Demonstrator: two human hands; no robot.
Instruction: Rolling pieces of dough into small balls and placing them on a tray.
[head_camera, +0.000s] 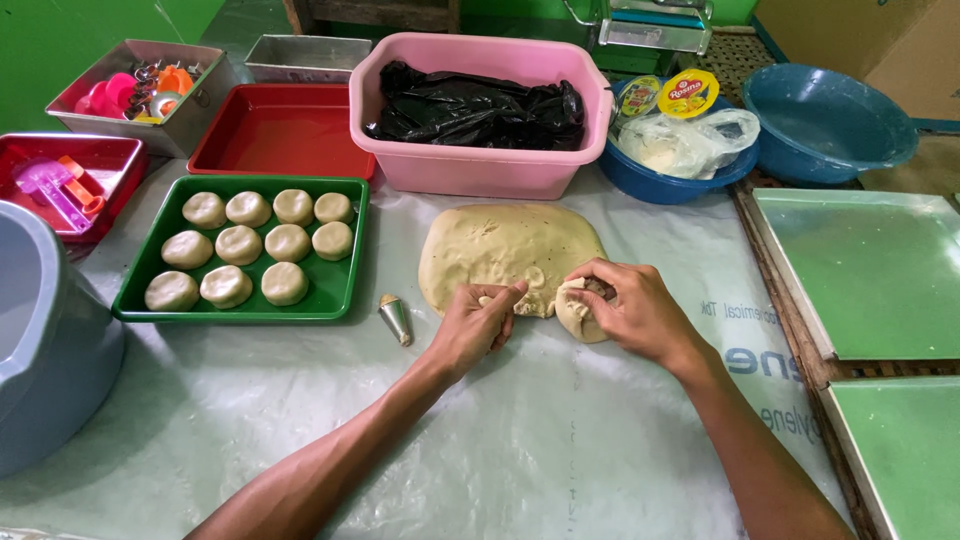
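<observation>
dough ball (578, 312) seemingly cupped under right hand (630, 308) fingers.

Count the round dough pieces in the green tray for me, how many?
10 dough rounds in the green tray: four along the back row, three in the middle, three in front. None look hidden.

A work table (250, 420) covered in pale plastic sheeting stands against a bright green wall (60, 40), under even, soft light.

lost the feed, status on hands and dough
Left hand pinching dough slab edge. Right hand cupping filled dough piece. Metal cone beside left hand, clear.
</observation>
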